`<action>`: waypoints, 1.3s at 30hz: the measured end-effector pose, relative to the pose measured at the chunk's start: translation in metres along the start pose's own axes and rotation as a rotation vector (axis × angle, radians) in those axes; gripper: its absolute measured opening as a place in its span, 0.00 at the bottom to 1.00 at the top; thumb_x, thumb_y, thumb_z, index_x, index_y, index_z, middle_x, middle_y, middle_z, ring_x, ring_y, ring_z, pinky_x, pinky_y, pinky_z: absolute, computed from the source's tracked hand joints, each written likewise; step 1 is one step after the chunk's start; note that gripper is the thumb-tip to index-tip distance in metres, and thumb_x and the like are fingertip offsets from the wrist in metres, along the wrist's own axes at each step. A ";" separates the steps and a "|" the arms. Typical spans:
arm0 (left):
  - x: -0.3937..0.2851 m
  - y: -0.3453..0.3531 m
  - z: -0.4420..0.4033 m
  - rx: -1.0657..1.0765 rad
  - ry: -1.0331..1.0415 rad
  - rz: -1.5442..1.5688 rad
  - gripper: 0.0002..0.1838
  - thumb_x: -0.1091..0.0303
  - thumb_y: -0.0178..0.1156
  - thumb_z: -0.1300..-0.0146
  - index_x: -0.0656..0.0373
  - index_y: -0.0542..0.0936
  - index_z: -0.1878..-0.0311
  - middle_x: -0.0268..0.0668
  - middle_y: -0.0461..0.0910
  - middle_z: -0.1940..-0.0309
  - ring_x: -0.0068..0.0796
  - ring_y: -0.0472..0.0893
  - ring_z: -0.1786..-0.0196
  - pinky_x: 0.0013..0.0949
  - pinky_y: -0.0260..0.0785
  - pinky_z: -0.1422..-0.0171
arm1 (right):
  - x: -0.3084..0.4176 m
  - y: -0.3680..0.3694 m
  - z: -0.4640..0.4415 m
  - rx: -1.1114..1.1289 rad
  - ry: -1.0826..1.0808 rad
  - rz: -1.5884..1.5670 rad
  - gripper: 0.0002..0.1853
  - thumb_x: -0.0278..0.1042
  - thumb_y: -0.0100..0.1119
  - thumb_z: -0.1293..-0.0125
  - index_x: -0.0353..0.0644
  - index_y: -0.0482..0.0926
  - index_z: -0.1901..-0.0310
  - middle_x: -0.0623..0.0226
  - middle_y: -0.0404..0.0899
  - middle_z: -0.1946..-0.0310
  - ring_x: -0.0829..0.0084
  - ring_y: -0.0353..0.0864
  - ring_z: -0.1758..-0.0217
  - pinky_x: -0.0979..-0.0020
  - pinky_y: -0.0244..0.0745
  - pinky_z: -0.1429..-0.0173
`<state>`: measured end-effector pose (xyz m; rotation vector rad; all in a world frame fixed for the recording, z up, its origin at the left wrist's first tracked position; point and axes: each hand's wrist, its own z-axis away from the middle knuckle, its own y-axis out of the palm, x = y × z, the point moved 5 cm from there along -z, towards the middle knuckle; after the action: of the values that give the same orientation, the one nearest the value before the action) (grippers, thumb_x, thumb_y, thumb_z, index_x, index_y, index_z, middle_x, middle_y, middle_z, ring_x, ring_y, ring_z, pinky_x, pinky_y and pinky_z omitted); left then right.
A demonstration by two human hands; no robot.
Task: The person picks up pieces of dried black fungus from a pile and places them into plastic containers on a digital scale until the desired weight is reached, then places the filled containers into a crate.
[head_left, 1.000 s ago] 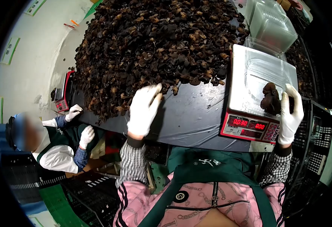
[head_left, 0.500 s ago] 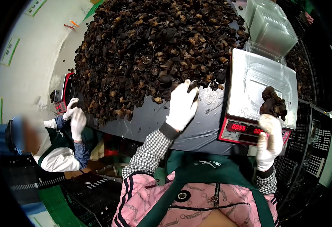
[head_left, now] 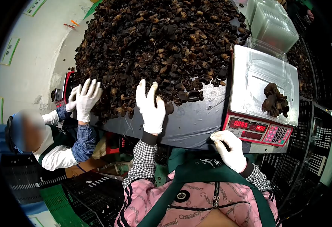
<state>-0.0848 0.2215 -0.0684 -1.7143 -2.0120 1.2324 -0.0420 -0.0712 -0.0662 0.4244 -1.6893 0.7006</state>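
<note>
My left hand (head_left: 151,109), in a white glove, is open with its fingers spread at the near edge of a big heap of dark brown wood ear mushrooms (head_left: 154,49). No mushroom shows in its grip. My right hand (head_left: 231,150), also gloved, hangs before the front edge of a red-and-silver digital scale (head_left: 236,102). Its fingers are loosely bent, the thumb a little apart, and nothing shows between them. On the scale lies a clear plastic tray (head_left: 251,85), with a small clump of wood ear mushrooms (head_left: 275,101) at its right side. The scale's red digits are lit.
Stacked clear plastic trays (head_left: 274,28) stand behind the scale. To the left, a co-worker's gloved hands (head_left: 85,99) are at the heap near a second red scale (head_left: 62,94). Black crates (head_left: 313,136) stand at right. A dark sheet (head_left: 196,125) covers the table.
My left hand has moved left along the heap's edge and its fingers have spread. My right hand has left the clump on the scale and come down to the left. The co-worker's hands have shifted right.
</note>
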 end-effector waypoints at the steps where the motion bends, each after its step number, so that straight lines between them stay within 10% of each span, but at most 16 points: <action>1: -0.008 0.007 -0.006 0.021 0.098 0.104 0.22 0.79 0.63 0.42 0.56 0.85 0.43 0.46 0.77 0.33 0.48 0.74 0.30 0.47 0.63 0.22 | -0.004 0.002 0.001 -0.005 0.064 -0.031 0.07 0.17 0.62 0.37 0.33 0.83 0.57 0.55 0.86 0.56 0.61 0.87 0.53 0.66 0.81 0.46; 9: -0.066 0.062 0.011 0.217 0.334 0.081 0.18 0.75 0.70 0.46 0.53 0.82 0.51 0.37 0.80 0.41 0.45 0.74 0.33 0.50 0.63 0.28 | -0.049 0.035 0.014 0.137 0.632 -0.788 0.19 0.31 0.49 0.19 0.36 0.70 0.31 0.58 0.83 0.48 0.70 0.86 0.52 0.71 0.83 0.46; 15: -0.066 0.007 0.042 0.539 -0.280 0.575 0.13 0.74 0.68 0.36 0.64 0.87 0.49 0.43 0.87 0.59 0.38 0.86 0.59 0.35 0.79 0.51 | -0.048 0.060 0.007 0.183 0.751 -1.120 0.31 0.48 0.46 0.16 0.45 0.54 0.21 0.56 0.72 0.34 0.62 0.85 0.42 0.61 0.85 0.46; 18: -0.082 -0.013 0.062 0.736 -0.109 0.613 0.12 0.72 0.69 0.35 0.63 0.87 0.49 0.45 0.88 0.57 0.40 0.87 0.59 0.35 0.80 0.52 | -0.053 0.064 0.000 0.078 0.710 -1.220 0.31 0.42 0.55 0.19 0.44 0.57 0.22 0.56 0.74 0.33 0.64 0.85 0.44 0.63 0.87 0.48; 22: -0.056 -0.006 0.040 0.321 -0.006 0.354 0.15 0.73 0.68 0.37 0.60 0.87 0.46 0.41 0.86 0.54 0.41 0.83 0.52 0.39 0.76 0.45 | -0.059 0.068 0.004 0.085 0.771 -1.083 0.16 0.33 0.57 0.22 0.34 0.76 0.38 0.60 0.83 0.57 0.71 0.84 0.62 0.73 0.79 0.62; 25: -0.047 0.023 0.015 0.276 0.172 0.014 0.25 0.74 0.66 0.41 0.56 0.81 0.37 0.40 0.83 0.46 0.42 0.78 0.43 0.43 0.69 0.36 | -0.058 0.065 0.008 0.078 0.851 -1.023 0.14 0.39 0.57 0.21 0.35 0.79 0.47 0.65 0.78 0.66 0.73 0.75 0.72 0.71 0.71 0.70; 27: -0.053 0.037 0.018 0.264 0.272 0.024 0.17 0.75 0.67 0.43 0.56 0.84 0.49 0.37 0.83 0.55 0.41 0.80 0.50 0.42 0.72 0.43 | -0.060 0.064 0.009 0.084 0.824 -1.003 0.18 0.47 0.56 0.20 0.37 0.79 0.53 0.68 0.73 0.73 0.74 0.70 0.78 0.70 0.67 0.73; 30: -0.068 0.044 0.035 0.290 0.370 0.114 0.11 0.76 0.68 0.44 0.56 0.84 0.57 0.34 0.81 0.65 0.38 0.80 0.58 0.42 0.73 0.49 | -0.066 0.062 0.013 0.052 0.923 -0.971 0.21 0.52 0.56 0.20 0.37 0.79 0.57 0.67 0.71 0.77 0.73 0.69 0.80 0.70 0.66 0.74; 34: -0.094 0.018 0.060 0.427 0.356 0.171 0.18 0.71 0.70 0.41 0.58 0.85 0.47 0.38 0.84 0.55 0.41 0.83 0.53 0.41 0.74 0.47 | -0.061 0.064 0.011 0.092 0.770 -1.035 0.26 0.55 0.54 0.20 0.38 0.78 0.66 0.61 0.78 0.75 0.69 0.75 0.77 0.69 0.71 0.70; 39: -0.061 -0.011 0.060 0.342 0.085 0.379 0.12 0.79 0.66 0.38 0.61 0.87 0.51 0.41 0.88 0.54 0.40 0.85 0.50 0.37 0.77 0.44 | -0.063 0.063 0.018 0.201 0.825 -1.057 0.16 0.43 0.57 0.22 0.37 0.83 0.52 0.61 0.84 0.58 0.68 0.86 0.55 0.67 0.82 0.57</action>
<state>-0.1135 0.1403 -0.0769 -1.9792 -1.3661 1.4833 -0.0797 -0.0410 -0.1429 0.9154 -0.4665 0.1731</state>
